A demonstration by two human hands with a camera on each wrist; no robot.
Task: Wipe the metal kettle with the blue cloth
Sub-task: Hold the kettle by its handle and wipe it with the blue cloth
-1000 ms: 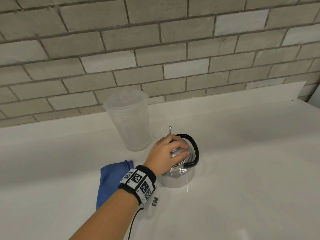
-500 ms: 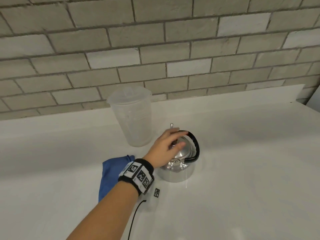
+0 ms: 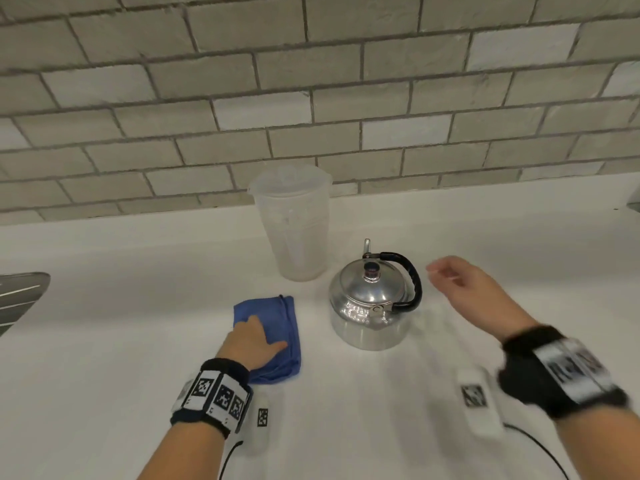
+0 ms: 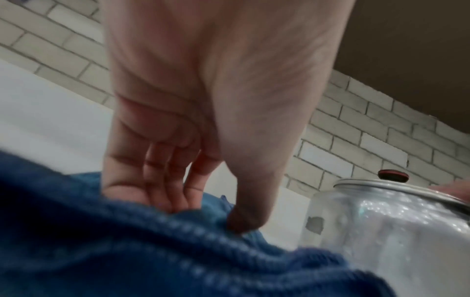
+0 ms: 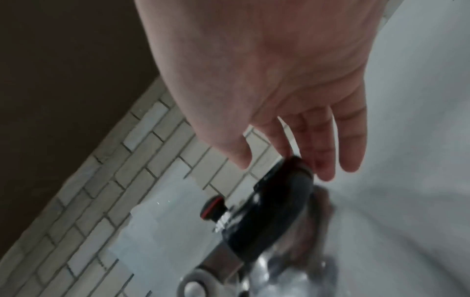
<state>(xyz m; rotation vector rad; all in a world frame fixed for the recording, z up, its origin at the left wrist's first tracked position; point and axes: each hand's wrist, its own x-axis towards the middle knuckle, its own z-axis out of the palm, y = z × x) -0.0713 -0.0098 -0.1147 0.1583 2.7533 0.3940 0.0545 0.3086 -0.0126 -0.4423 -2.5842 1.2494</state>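
Head view: metal kettle (image 3: 367, 306) stood lid-on on the white worktop (image 3: 138, 323), with the blue cloth (image 3: 280, 313) just to its left and a clear jug (image 3: 294, 230) behind. Left hand (image 3: 254, 344) lay on the cloth, thumb spread. Left wrist view added: fingers (image 4: 162, 180) and thumb tip pressed into the fabric, not closed round it. Right hand (image 3: 467, 292) was loose and spread beside the black handle (image 3: 412, 282). Right wrist view was too blurred to confirm contact.

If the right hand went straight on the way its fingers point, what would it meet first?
Most likely the black handle of the metal kettle: the right hand points open fingers at it, close by. Height is unclear; it might pass just over.
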